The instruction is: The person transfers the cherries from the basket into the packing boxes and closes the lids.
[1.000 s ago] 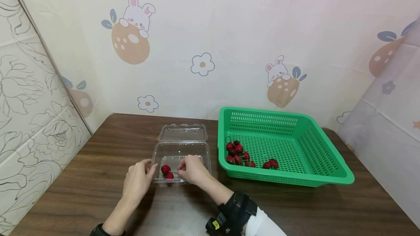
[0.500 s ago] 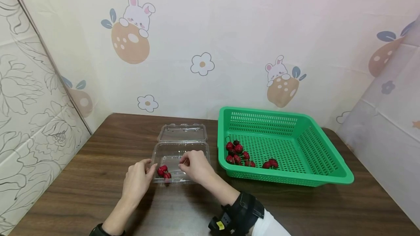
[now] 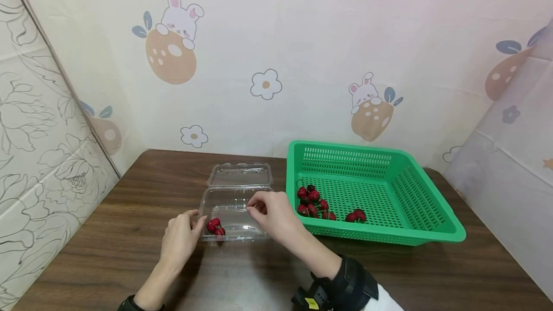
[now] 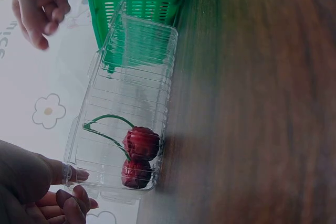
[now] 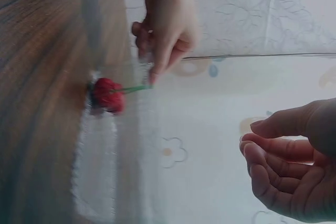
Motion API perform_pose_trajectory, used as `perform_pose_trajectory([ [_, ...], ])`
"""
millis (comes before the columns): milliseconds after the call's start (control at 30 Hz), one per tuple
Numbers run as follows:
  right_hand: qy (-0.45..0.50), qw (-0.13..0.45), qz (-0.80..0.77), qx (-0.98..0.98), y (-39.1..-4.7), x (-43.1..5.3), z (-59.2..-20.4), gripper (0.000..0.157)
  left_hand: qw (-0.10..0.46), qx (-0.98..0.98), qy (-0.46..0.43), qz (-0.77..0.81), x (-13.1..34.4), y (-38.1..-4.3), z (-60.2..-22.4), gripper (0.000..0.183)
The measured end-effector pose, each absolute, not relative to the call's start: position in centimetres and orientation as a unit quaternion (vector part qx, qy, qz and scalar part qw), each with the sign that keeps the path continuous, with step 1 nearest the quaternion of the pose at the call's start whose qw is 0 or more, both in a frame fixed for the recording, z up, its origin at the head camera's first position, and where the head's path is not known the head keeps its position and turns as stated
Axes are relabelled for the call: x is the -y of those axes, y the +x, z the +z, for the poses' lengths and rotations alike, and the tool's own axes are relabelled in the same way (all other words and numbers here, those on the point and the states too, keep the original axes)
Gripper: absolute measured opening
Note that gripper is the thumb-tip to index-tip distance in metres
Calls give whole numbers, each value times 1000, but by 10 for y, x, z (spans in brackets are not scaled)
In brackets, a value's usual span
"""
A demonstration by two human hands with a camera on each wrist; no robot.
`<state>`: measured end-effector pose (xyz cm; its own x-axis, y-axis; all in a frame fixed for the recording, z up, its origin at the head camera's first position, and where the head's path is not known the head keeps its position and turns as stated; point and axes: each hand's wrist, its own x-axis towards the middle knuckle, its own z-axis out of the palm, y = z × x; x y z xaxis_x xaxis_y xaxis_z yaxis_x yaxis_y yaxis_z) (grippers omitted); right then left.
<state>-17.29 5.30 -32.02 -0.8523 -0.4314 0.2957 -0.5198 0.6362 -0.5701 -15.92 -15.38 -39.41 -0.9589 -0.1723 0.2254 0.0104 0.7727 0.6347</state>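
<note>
A clear plastic clamshell box [image 3: 235, 212] stands with its lid folded back. My left hand [image 3: 179, 239] pinches the box's left rim, thumb and fingers on either side of the wall in the left wrist view [image 4: 44, 192]. Two red cherries [image 3: 215, 226] joined by green stems lie in the box's near left corner; their stems rise toward the rim. Over the box's right side hovers my right hand [image 3: 276, 215], fingers loosely bent. Nothing shows between its thumb and fingertips in the right wrist view [image 5: 286, 161].
To the right of the box is a green perforated basket [image 3: 371, 233]. Several cherries [image 3: 313, 203] cluster at its left end, and a pair of cherries [image 3: 356, 216] lies near its front wall. All stand on a dark wooden table [image 3: 142, 205] against a patterned wall covering.
My right hand has let go of the cherries and moved up and right, away from them. The cherries shifted slightly left into the corner. The left hand stays at the rim.
</note>
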Motion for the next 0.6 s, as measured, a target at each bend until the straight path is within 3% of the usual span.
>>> perform_pose_trajectory([
  [600,197,116,291,929,-174,-104,-295,5,126,931,44,-339,155,-160,-393,30],
])
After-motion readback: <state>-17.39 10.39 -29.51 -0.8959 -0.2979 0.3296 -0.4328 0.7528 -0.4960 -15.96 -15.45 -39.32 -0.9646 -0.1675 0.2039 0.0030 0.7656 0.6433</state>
